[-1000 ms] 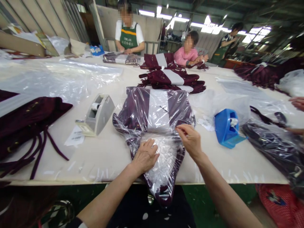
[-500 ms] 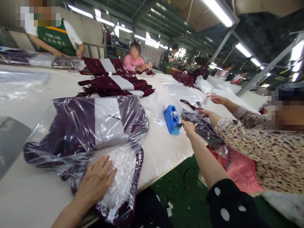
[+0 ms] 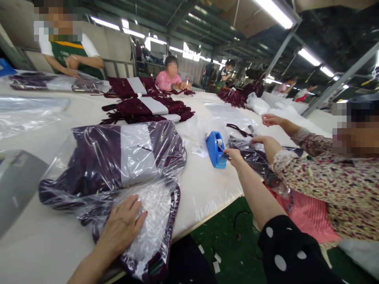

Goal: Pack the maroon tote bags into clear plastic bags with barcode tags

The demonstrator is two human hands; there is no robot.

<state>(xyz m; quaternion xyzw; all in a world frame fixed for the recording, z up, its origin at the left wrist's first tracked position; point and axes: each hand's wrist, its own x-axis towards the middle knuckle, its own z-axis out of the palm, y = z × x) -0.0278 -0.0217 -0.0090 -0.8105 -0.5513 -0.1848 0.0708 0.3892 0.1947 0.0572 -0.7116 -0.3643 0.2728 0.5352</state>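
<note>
My left hand (image 3: 124, 221) lies flat, fingers stretched, on the folded lower part of a clear plastic bag (image 3: 154, 221). Inside the bag is a dark maroon bag (image 3: 94, 154) with a pale grey wrap band (image 3: 137, 154) across it. My right hand (image 3: 235, 157) reaches out to a blue tape dispenser (image 3: 217, 159) on the table. Its fingertips are pinched together at the dispenser's cutting end, on the end of the tape; the strip itself is barely visible.
Stacked maroon bags (image 3: 142, 106) lie behind. A co-worker's hands (image 3: 265, 142) are over another bagged item (image 3: 251, 156) at right. A grey box-like object (image 3: 17, 185) stands at left. Clear plastic sheets (image 3: 32, 112) lie on the table (image 3: 201, 189). Other people work beyond.
My right hand has shifted slightly left, closer in to the dispenser. The co-worker's hands have moved a little. My left hand stays pressed on the plastic; the view has shifted slightly.
</note>
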